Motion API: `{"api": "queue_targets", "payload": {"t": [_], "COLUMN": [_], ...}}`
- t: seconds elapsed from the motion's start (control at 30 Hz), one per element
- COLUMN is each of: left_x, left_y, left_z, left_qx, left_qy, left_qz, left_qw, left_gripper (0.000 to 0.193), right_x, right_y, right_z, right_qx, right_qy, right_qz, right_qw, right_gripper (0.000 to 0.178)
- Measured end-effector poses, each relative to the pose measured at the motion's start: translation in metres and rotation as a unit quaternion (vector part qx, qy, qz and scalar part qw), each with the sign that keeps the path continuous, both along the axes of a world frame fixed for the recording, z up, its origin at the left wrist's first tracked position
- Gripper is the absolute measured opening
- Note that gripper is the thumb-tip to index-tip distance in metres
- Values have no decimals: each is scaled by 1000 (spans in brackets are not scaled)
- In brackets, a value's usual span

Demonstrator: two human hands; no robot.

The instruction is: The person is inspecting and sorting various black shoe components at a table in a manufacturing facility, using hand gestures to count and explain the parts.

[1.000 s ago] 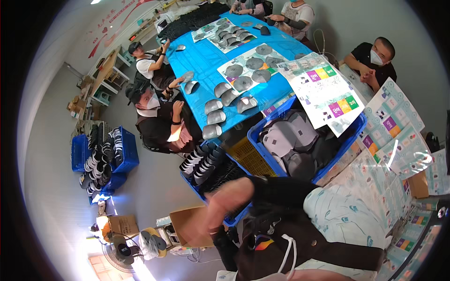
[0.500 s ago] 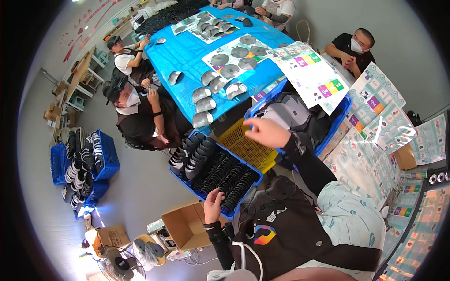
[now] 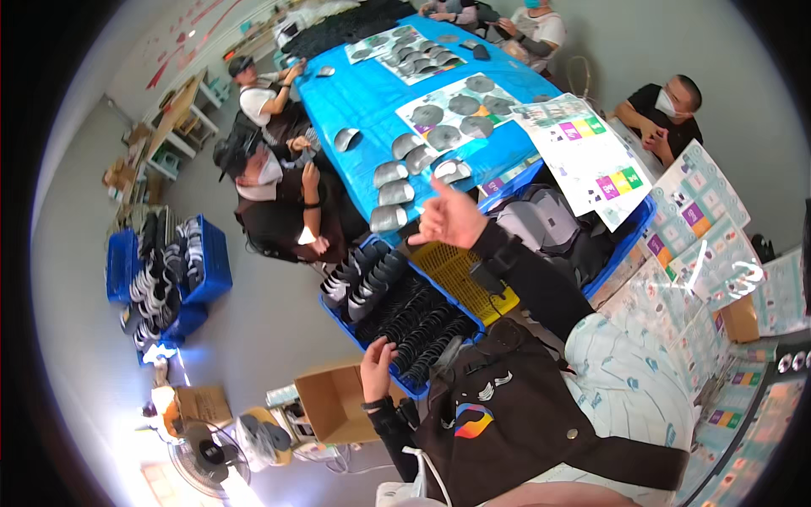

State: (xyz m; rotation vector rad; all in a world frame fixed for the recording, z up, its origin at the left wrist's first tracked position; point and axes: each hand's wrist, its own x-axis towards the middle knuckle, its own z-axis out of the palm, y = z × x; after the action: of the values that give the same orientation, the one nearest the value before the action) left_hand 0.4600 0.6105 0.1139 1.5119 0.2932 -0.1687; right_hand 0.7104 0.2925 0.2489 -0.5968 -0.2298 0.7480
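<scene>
My left hand [image 3: 377, 369] is at the near left side of a blue crate [image 3: 460, 306], fingers apart and slightly bent, nothing visible in them. Rows of stacked dark curved pieces shaped like cap brims [image 3: 418, 317] fill that crate, next to the fingertips. My right hand [image 3: 454, 220] hangs above the yellow crate [image 3: 460, 275], close to the table corner. Its thumb points up and its other fingers are loosely bent and apart, with nothing in them. Grey shiny curved pieces [image 3: 390, 193] lie on the blue-covered table [image 3: 359, 101] just beyond it.
To the right, a blue crate [image 3: 621, 228] holds grey and black pieces under printed sheets [image 3: 583, 152]. Co-workers sit around the table, two on its left. A cardboard box [image 3: 338, 406] and fan [image 3: 207, 452] stand lower left; stacked crates [image 3: 215, 262] are far left.
My right hand has turned from pointing left to thumb up, fingers loosely bent. My left hand has drawn slightly back from the stacked pieces. The whole view has shifted a little.
</scene>
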Motion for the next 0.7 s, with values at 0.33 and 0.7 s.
{"api": "queue_targets", "payload": {"t": [0.33, 0.7], "left_x": [-17, 36], "left_y": [3, -44], "left_z": [-23, 17], "left_qx": [-37, 1], "left_qy": [54, 22], "left_qz": [50, 6], "left_qw": [997, 1000], "left_gripper": [34, 36], "right_x": [30, 34], "right_y": [-93, -132], "right_z": [129, 165], "right_qx": [233, 79], "right_qy": [-82, -258], "right_qz": [-263, -398], "right_qw": [933, 877], "right_gripper": [68, 68]}}
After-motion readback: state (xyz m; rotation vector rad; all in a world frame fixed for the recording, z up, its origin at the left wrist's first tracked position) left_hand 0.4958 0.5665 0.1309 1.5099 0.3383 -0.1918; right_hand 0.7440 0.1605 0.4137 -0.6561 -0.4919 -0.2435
